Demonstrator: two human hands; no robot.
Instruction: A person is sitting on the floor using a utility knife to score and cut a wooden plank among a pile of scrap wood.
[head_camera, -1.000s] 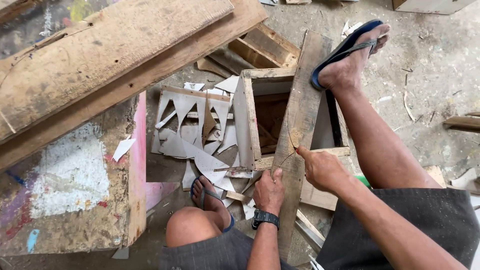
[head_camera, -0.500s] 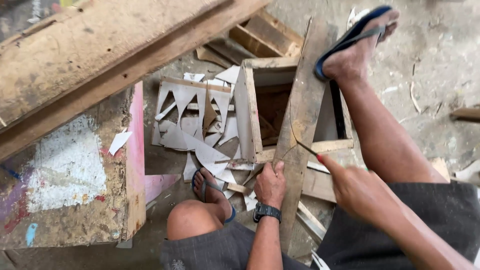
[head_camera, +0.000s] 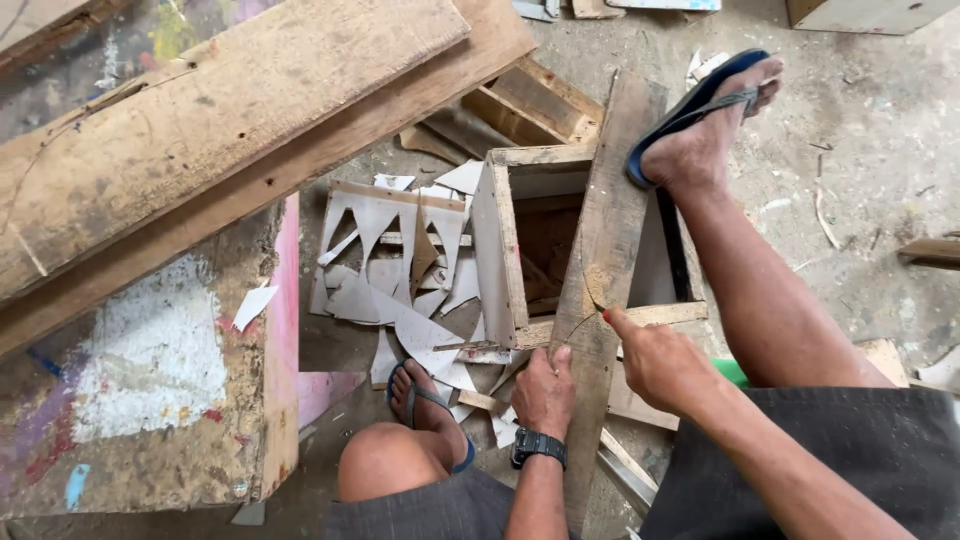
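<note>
Head view, looking down at a seated person's lap and hands. The left hand (head_camera: 545, 392), wearing a black watch (head_camera: 538, 447), is clenched against the near end of a long plank (head_camera: 605, 230), holding the lower end of a thin string (head_camera: 577, 326). The right hand (head_camera: 655, 360) pinches the string's other end between fingertips just above the plank. The plank lies across an open wooden box (head_camera: 505, 255), pinned at its far end by a foot in a blue sandal (head_camera: 690, 110). The box's inside looks dark and bare. Beside it, white cut scraps (head_camera: 400, 290) litter the floor around the other sandalled foot (head_camera: 425, 405). Heavy beams (head_camera: 230, 110) lie on the left.
</note>
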